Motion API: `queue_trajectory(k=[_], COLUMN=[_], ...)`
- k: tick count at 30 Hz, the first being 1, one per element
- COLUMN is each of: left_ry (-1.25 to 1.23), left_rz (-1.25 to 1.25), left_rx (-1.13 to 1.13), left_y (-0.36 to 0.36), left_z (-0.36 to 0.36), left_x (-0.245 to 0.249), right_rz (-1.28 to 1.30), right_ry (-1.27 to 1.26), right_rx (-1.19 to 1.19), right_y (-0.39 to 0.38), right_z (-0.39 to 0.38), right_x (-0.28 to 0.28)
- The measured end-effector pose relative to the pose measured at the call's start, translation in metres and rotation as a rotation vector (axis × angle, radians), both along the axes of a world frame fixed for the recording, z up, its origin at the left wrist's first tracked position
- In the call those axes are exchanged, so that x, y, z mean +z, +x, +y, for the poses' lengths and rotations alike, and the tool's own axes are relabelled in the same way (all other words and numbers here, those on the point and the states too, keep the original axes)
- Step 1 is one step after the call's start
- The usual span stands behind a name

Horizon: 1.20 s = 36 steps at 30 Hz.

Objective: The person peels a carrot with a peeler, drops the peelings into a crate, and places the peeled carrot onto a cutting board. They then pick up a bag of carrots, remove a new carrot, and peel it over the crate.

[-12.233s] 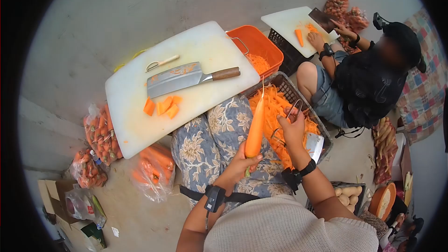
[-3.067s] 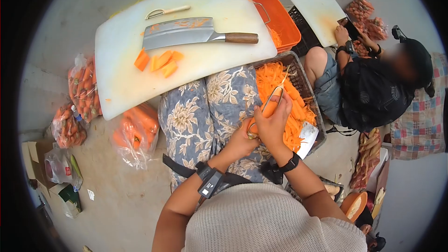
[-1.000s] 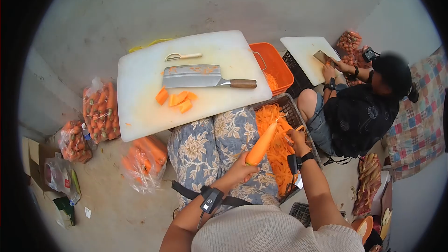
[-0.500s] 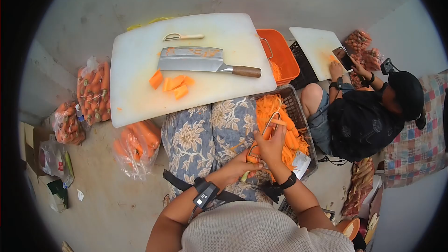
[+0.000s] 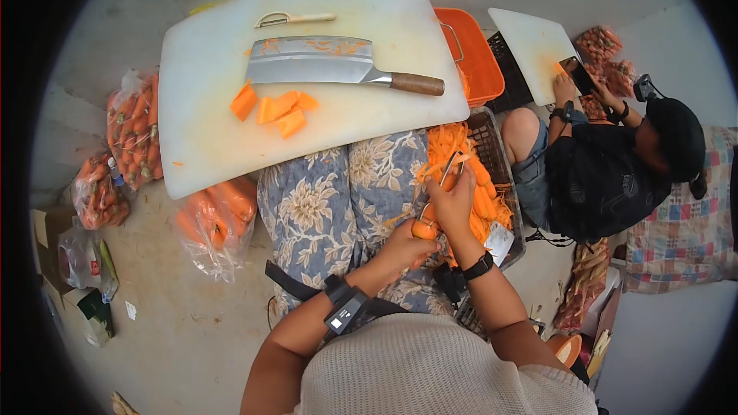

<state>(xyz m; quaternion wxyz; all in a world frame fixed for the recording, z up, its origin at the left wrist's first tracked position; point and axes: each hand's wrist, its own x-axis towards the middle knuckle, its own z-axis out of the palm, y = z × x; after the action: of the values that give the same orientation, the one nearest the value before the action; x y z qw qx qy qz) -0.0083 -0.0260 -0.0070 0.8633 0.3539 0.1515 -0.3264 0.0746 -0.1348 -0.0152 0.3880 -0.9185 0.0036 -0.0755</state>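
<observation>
Currently our left hand grips a carrot | our right hand holds a peeler | a slip could nick our left hand

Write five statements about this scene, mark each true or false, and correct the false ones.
1. The left hand grips a carrot. True.
2. The right hand is empty. False: the right hand holds a metal peeler.
3. A cleaver lies on the large cutting board. True.
4. The carrot pieces lie between the cleaver and the pale-handled peeler. False: the carrot pieces lie on the cleaver's near side, the pale-handled peeler on its far side.
5. Another person is using a second board. True.
</observation>
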Motion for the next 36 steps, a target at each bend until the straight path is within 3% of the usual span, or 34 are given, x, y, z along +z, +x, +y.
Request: queue_trajectory(k=[5, 8, 10, 11, 15, 18, 20, 24, 28, 30, 34, 36], left_ry=[-0.023, -0.032, 0.005, 0.008, -0.030, -0.028, -0.006, 0.024, 0.008, 0.055, 0.113, 0.138], left_rz=[0.002, -0.010, 0.003, -0.002, 0.031, 0.027, 0.004, 0.000, -0.018, -0.024, -0.016, -0.041], left_rx=[0.002, -0.013, -0.024, -0.021, -0.011, -0.021, -0.043, -0.066, -0.081, -0.082, -0.093, -0.101], left_y=[0.002, -0.001, -0.002, 0.000, 0.000, -0.001, -0.002, -0.003, -0.003, -0.006, -0.007, -0.010], left_z=[0.002, 0.003, 0.003, 0.005, 0.005, 0.007, 0.008, 0.009, 0.009, 0.008, 0.006, 0.005], left_x=[0.002, 0.005, 0.006, 0.006, 0.006, 0.009, 0.009, 0.010, 0.009, 0.010, 0.013, 0.009], right_rz=[-0.073, 0.035, 0.137, 0.258, 0.181, -0.009, 0.081, 0.353, 0.329, 0.388, 0.494, 0.664], right_ry=[0.044, 0.052, 0.162, 0.349, 0.123, 0.174, 0.283, 0.338, 0.402, 0.473, 0.487, 0.602], right_rx=[-0.037, -0.089, -0.158, -0.186, -0.155, -0.129, -0.268, -0.259, -0.328, -0.495, -0.534, -0.418], right_y=[0.003, 0.017, 0.035, 0.039, 0.057, 0.066, 0.068, 0.068, 0.072, 0.073, 0.075, 0.072], right_z=[0.000, -0.018, -0.029, -0.030, -0.047, -0.052, -0.047, -0.051, -0.048, -0.047, -0.064, -0.079], right_x=[-0.004, -0.015, -0.028, -0.026, -0.072, -0.078, -0.052, -0.039, -0.036, -0.029, -0.038, -0.034])
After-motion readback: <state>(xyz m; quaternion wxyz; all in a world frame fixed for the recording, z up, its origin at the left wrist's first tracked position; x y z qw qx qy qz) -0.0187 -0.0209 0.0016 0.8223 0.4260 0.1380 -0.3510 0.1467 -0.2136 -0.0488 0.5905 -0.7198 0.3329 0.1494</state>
